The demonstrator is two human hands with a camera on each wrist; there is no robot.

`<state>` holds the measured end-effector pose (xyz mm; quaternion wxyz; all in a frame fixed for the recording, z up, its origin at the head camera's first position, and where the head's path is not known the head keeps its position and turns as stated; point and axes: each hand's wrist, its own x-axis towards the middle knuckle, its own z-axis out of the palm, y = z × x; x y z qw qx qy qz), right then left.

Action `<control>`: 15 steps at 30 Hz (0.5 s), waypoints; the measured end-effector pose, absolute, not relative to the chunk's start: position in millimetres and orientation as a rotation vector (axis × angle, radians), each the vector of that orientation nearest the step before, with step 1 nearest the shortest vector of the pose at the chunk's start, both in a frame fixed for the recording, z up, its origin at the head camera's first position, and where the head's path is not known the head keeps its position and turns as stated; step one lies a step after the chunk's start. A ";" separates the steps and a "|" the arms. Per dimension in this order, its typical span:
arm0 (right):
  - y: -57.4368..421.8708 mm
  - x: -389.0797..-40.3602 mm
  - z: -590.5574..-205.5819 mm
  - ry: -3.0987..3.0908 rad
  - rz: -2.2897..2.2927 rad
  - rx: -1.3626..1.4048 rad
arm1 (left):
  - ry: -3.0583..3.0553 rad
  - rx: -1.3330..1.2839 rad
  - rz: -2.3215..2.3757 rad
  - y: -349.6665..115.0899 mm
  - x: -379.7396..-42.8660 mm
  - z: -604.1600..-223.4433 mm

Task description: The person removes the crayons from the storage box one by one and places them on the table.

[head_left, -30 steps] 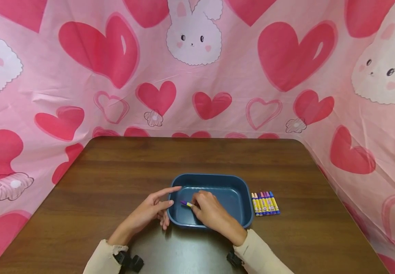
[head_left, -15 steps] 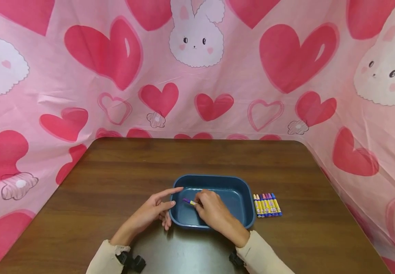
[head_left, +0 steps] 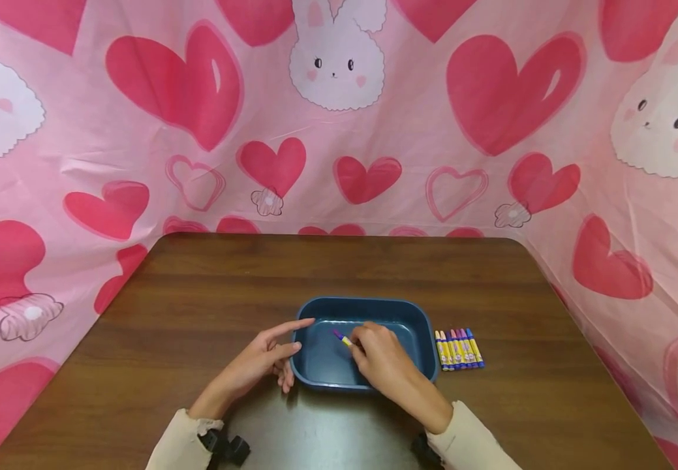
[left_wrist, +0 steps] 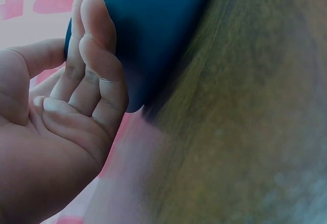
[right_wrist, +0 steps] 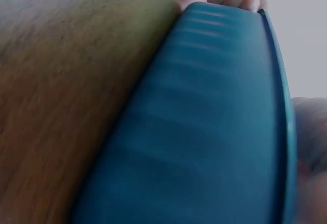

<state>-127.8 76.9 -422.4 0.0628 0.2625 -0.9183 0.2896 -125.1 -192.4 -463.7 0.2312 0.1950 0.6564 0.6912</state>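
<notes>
My right hand pinches a crayon with a purple tip and a yellow wrapper. It holds the crayon over the inside of the blue rectangular tray; whether the crayon touches the bottom I cannot tell. At the tray's left end, my left hand rests against the rim, its index finger straight and its thumb at the edge. The left wrist view shows the left hand's fingers loosely bent beside the tray's outer wall. In the right wrist view the tray's wall hides most of the right hand.
A row of several yellow-wrapped crayons lies on the wooden table, just right of the tray. Behind the table hangs a pink cloth with hearts and rabbits.
My right hand has moved to the right inside the tray with the crayon, whose purple tip now tilts more toward the back. The left hand has stayed at the tray's left end.
</notes>
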 end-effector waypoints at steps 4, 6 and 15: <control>85.1 -122.7 -416.6 -2.760 0.868 0.734 | 1.802 0.540 1.899 -192.6 -124.8 -463.4; 89.1 -120.8 -414.1 -2.761 0.858 0.698 | 1.810 0.540 1.897 -192.4 -124.9 -463.2; 101.2 -115.2 -411.8 -2.812 0.856 0.576 | 1.799 0.551 1.903 -192.3 -125.1 -462.8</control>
